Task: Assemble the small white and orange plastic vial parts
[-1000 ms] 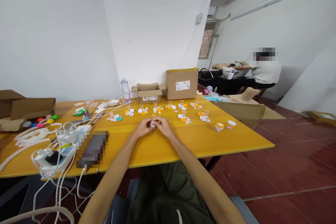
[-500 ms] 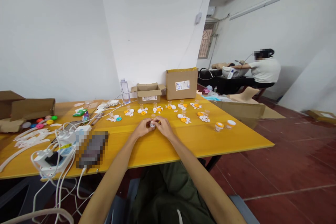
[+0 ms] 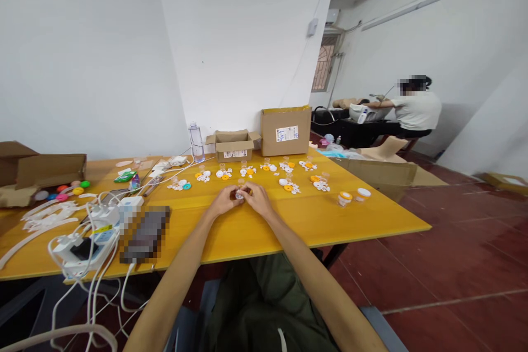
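Room: white walls, a dark red tiled floor [image 3: 454,264], and a barred window [image 3: 323,69] at the far end.
Counter: a long yellow counter [image 3: 363,220] set against the wall, its near edge running across the view.
Co-worker: a person in a white shirt [image 3: 414,110] sits well apart at a dark table at the far right.
Boxes: a closed cardboard box [image 3: 285,131] and a smaller open box [image 3: 233,146] stand at the back of the counter; a flattened box [image 3: 45,170] lies at the far left.
Cables: white power strips and cords [image 3: 88,231] crowd the left of the counter.
Bottle: a clear bottle [image 3: 196,142] stands upright by the wall.
Small parts: rows of orange and white caps [image 3: 289,187] are spread behind the hands.
Left hand [image 3: 223,201]: fingers curled onto a small clear vial.
Right hand [image 3: 258,198]: fingers pinching the same vial.
Small clear vial [image 3: 240,193]: held between both hands, just above the middle of the counter.
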`<action>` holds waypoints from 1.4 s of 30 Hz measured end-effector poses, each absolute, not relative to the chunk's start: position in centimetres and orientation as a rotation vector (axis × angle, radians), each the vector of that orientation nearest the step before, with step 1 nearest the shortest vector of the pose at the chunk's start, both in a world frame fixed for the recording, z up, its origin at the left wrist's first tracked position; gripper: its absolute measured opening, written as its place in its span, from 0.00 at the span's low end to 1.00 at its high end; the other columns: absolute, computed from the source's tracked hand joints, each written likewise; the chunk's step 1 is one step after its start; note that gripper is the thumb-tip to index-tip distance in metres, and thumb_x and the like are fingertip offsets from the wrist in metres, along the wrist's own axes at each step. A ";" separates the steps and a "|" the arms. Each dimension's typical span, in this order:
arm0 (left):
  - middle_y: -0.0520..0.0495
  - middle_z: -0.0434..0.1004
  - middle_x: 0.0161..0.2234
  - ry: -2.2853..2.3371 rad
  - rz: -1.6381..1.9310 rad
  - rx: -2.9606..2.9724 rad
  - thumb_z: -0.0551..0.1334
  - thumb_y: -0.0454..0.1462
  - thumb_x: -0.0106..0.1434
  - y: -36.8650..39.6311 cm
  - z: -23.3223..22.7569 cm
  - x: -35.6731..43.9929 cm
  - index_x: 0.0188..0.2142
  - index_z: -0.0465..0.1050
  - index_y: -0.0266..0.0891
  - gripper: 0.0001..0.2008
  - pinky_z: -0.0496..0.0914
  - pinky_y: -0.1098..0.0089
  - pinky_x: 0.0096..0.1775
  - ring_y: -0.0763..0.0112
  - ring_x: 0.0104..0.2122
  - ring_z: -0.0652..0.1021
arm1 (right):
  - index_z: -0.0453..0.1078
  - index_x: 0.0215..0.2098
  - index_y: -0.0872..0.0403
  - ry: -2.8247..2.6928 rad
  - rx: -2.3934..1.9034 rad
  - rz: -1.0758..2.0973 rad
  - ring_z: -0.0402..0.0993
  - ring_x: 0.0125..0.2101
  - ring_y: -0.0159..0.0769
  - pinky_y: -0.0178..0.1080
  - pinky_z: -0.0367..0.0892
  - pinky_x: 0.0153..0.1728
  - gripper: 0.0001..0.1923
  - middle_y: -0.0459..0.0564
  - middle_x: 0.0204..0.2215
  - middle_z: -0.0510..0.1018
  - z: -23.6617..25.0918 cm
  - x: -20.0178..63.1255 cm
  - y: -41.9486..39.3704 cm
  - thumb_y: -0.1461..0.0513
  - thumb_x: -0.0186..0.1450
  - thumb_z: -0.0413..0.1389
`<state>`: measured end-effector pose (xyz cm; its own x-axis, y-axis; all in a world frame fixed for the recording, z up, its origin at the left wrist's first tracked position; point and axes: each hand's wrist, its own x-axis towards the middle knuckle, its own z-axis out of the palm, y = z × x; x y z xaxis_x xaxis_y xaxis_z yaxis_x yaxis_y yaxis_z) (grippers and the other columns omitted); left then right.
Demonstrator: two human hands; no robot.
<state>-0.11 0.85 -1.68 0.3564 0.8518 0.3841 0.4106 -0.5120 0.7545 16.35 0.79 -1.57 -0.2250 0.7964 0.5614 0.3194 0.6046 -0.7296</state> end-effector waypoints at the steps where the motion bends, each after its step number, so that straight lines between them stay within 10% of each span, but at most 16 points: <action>1: 0.49 0.78 0.33 1.085 1.064 2.070 0.66 0.39 0.54 0.9 -1.8 -0.1 0.34 0.75 0.38 0.09 0.72 0.68 0.40 0.67 0.34 0.76 | 0.73 0.27 0.50 -1.795 -0.907 0.598 0.75 0.30 0.38 0.37 0.68 0.34 0.05 0.46 0.28 0.80 -1.6 16.3 0.8 0.60 0.61 0.58; 42: 0.51 0.78 0.34 1.007 1.257 1.699 0.72 0.38 0.48 0.7 -0.6 -0.1 0.35 0.73 0.39 0.16 0.72 0.67 0.43 0.68 0.36 0.78 | 0.77 0.30 0.53 -1.492 -0.786 1.210 0.75 0.28 0.36 0.37 0.71 0.29 0.19 0.49 0.29 0.82 -2.8 16.9 2.7 0.48 0.49 0.67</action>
<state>-0.12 0.70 -0.64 0.1972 0.9148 0.3524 0.1442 -0.3826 0.9126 16.91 2.71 -2.83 -0.2711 0.9140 0.3018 -0.1062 0.2833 -0.9531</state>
